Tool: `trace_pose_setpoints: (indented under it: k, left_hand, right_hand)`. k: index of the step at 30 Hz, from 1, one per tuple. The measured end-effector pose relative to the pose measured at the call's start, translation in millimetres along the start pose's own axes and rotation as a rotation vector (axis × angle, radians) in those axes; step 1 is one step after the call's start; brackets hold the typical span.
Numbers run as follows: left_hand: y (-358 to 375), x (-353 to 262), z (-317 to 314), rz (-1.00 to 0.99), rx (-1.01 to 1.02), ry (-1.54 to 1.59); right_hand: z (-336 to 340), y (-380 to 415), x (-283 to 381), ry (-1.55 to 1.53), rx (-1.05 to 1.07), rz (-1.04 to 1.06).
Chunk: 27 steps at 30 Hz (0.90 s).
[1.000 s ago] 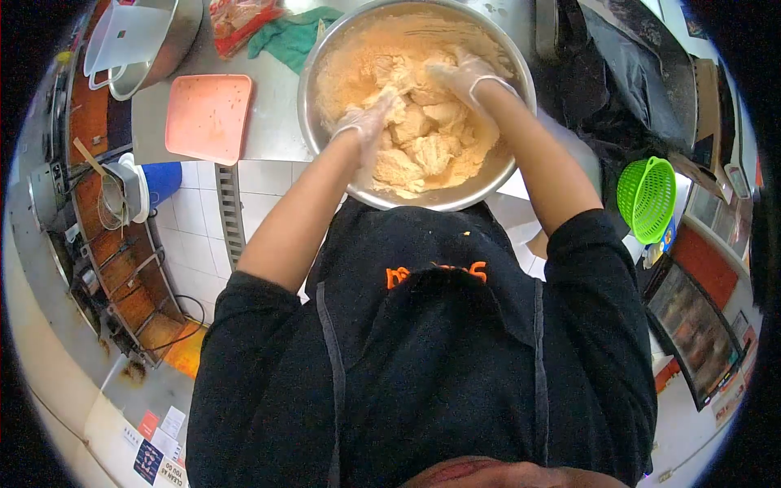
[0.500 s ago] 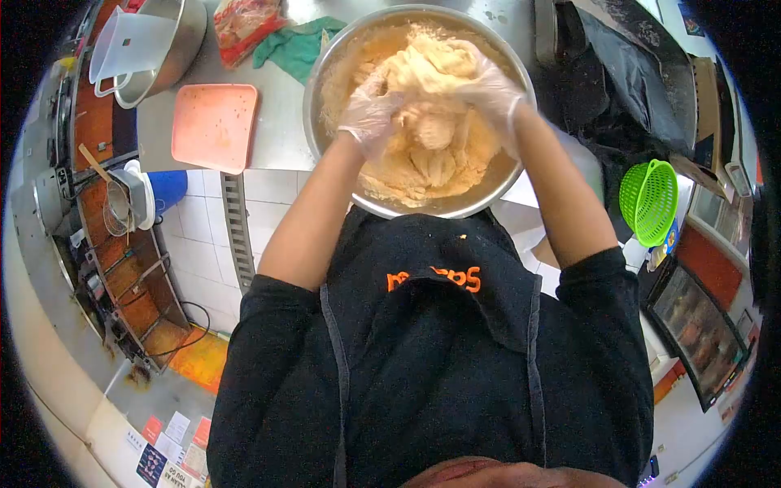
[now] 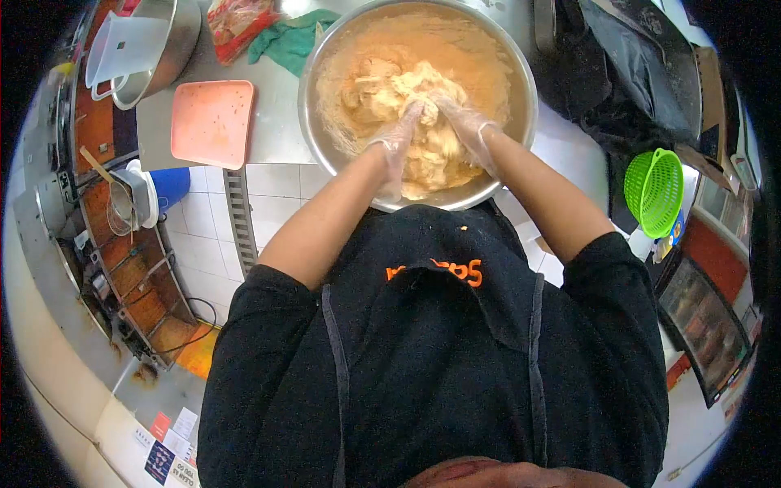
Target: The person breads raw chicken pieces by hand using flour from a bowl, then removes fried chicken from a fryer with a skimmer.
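I have both hands deep in the metal bowl (image 3: pixel 525 102) on the desk (image 3: pixel 281 126), working through floury, battered pieces (image 3: pixel 378 93) heaped around its middle. The left hand (image 3: pixel 395 142) and right hand (image 3: pixel 470 130), in thin clear gloves, come in from either side with a narrow gap between the wrists and the fingers angled inward at the heap. To do this well, I'd keep my fingers loose, scoop from underneath and turn the pieces over gently, since squeezing would likely rub the coating off. Loose powder (image 3: pixel 476 49) spreads toward the far wall, so I'd draw it inward and separate any clumps, keeping the lifts low so nothing spills over the rim.

My fingertips are lost in the pale coating, so I can't tell whether either hand is clamped on a piece. The coating hides what the pieces are, the bowl's bottom is covered, and its far rim meets the top of my view.
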<state>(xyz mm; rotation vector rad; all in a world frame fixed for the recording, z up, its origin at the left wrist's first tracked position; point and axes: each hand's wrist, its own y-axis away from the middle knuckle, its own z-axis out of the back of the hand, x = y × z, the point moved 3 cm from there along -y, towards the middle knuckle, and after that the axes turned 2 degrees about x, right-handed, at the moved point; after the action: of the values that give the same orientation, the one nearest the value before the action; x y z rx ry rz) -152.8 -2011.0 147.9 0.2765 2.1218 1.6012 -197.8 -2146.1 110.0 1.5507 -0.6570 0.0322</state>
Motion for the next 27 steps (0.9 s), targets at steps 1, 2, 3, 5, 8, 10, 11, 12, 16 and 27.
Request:
trace_pose_setpoints:
  k: [1,2,3,5,8,10,11,12,16,27]
  left_hand:
    - [-10,2,-3,0.004,0.087,0.04]
    - [-29,10,4,0.008,0.089,0.038]
    - [-53,20,17,-0.074,0.068,0.059]
    - [-59,23,30,-0.154,0.049,0.08]
    - [-45,13,43,-0.35,-0.069,-0.362]
    - [-32,4,55,-0.613,-0.469,-0.717]
    - [-28,1,62,-0.554,-0.536,-0.938]
    - [-23,3,67,-0.553,-0.541,-0.939]
    - [-20,6,94,-0.533,-0.639,-0.25]
    - [-53,-71,60,-0.167,-0.013,0.077]
  right_hand:
    - [-2,7,4,0.046,0.024,0.012]
    - [1,-7,-6,0.043,0.022,0.008]
    - [4,-33,-19,0.001,0.07,0.18]
    - [3,-32,-20,-0.042,0.115,0.349]
    - [-1,19,7,0.225,-0.02,0.311]
    - [-6,31,17,0.577,0.147,0.709]
    - [-6,38,22,0.548,0.108,0.912]
    - [-6,49,31,0.545,0.112,0.915]
    - [36,-15,54,0.369,-0.049,0.811]
    - [-18,-119,84,1.072,0.213,0.324]
